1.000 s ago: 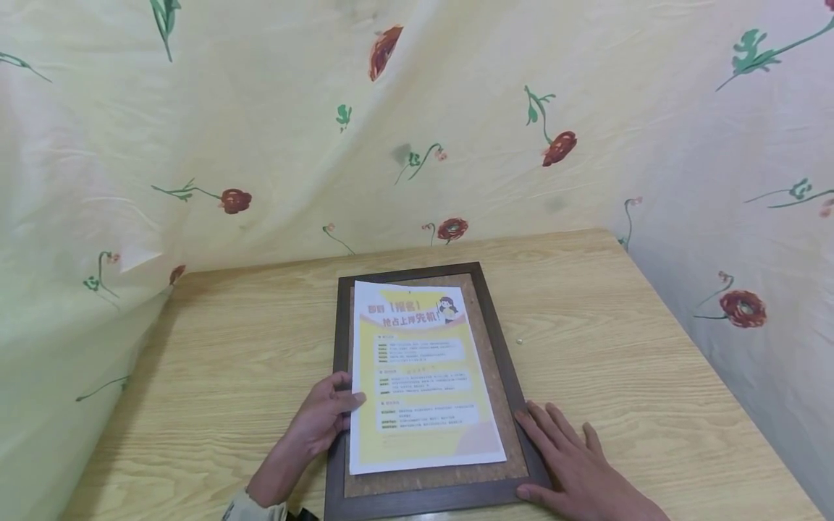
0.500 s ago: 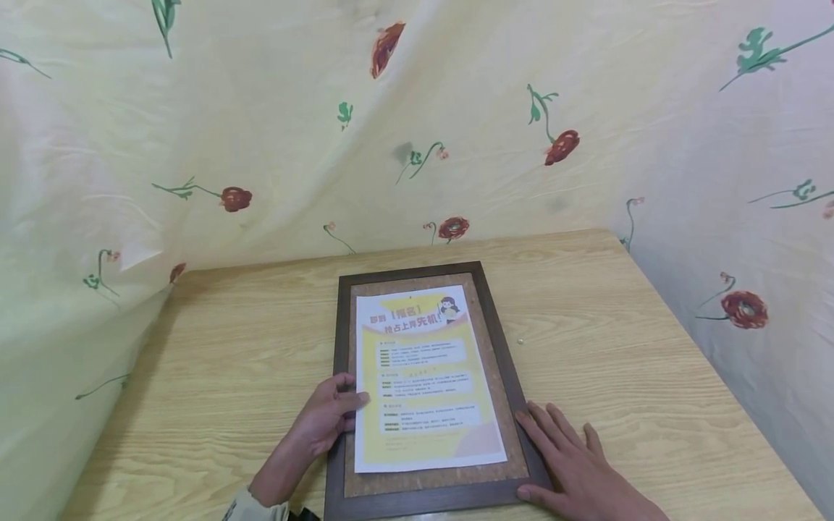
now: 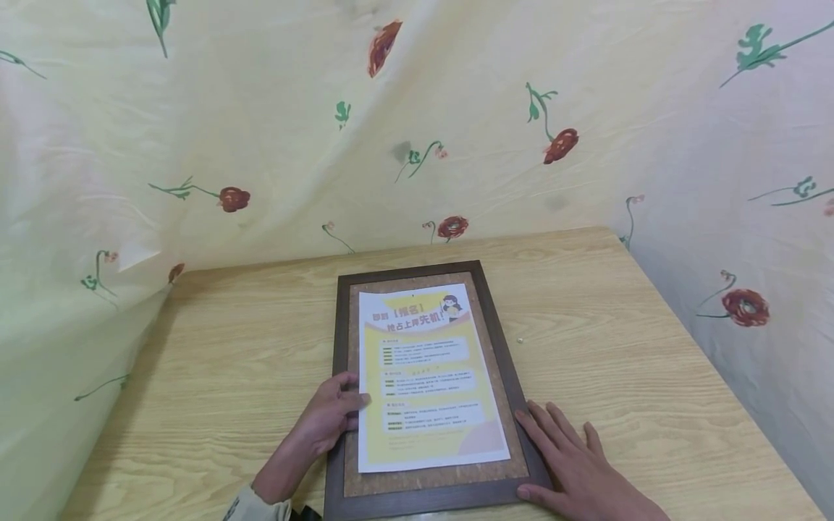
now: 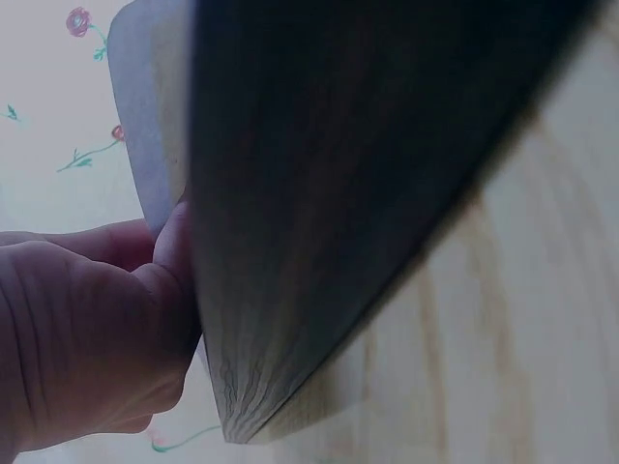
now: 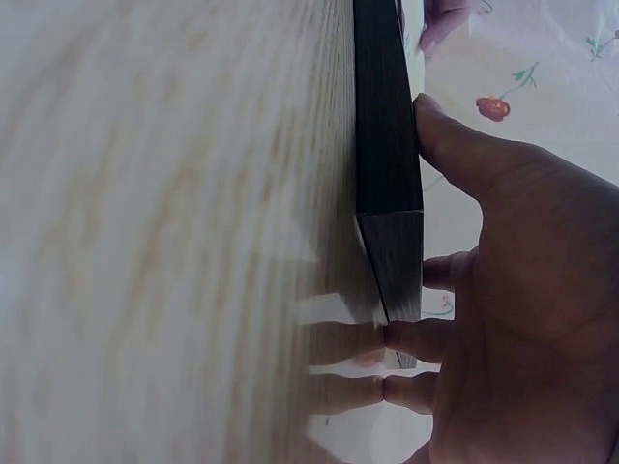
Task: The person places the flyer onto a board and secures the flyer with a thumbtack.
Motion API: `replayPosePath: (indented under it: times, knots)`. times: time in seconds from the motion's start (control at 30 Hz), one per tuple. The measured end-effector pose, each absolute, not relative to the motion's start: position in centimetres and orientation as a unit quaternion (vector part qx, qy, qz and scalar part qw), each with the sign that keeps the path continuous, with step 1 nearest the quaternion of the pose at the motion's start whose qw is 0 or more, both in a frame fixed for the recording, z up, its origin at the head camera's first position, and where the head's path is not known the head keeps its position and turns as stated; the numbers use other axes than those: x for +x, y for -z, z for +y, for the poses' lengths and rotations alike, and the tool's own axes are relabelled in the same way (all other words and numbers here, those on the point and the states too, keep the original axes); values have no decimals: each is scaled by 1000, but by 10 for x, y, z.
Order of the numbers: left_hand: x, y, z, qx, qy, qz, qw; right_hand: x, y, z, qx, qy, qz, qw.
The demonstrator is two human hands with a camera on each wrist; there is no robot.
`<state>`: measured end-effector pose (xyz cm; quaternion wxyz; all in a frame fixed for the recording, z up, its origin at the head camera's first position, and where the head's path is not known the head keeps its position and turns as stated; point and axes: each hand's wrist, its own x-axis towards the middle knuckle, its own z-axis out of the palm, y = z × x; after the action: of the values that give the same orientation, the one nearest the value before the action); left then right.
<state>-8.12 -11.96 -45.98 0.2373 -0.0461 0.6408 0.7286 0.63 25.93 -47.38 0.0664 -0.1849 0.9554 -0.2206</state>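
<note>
A yellow and pink printed poster [image 3: 426, 362] with headings and a cartoon figure lies over a dark-framed cork board [image 3: 430, 499] in the head view. Cork shows around the sheet, more on its right side and below it. My left hand [image 3: 329, 416] pinches the poster's left edge, thumb on top and fingers under it. The left wrist view has that hand [image 4: 87, 329] beside the dark frame [image 4: 329, 174]. My right hand [image 3: 583, 470] lies with straight, spread fingers on the table against the frame's lower right side. In the right wrist view its thumb [image 5: 464, 145] touches the frame edge [image 5: 387, 126].
The board rests on a light wood-grain table [image 3: 228, 347]. A tiny pale object [image 3: 519, 340] lies right of the board. Cream cloth with red flowers [image 3: 293, 130] hangs behind the table and along both sides.
The poster has slid a little to the right and slightly nearer over the cork, and it sits straighter. My left hand has shifted slightly right with it. Board and right hand have stayed put.
</note>
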Motion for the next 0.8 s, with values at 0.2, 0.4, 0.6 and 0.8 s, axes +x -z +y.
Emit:
replayPosePath:
  times: [0.2,0.4,0.6,0.8]
  knots:
    - [-82,459,-118,-45,-729,639,241,6,474,260,-188,224,954,65]
    - [-81,459,-117,-43,-729,639,241,6,474,260,-192,225,953,60]
    - [-82,460,-118,-46,-728,641,239,7,474,260,-194,226,953,55]
    - [-82,461,-118,-44,-731,638,238,7,474,260,-195,222,954,52]
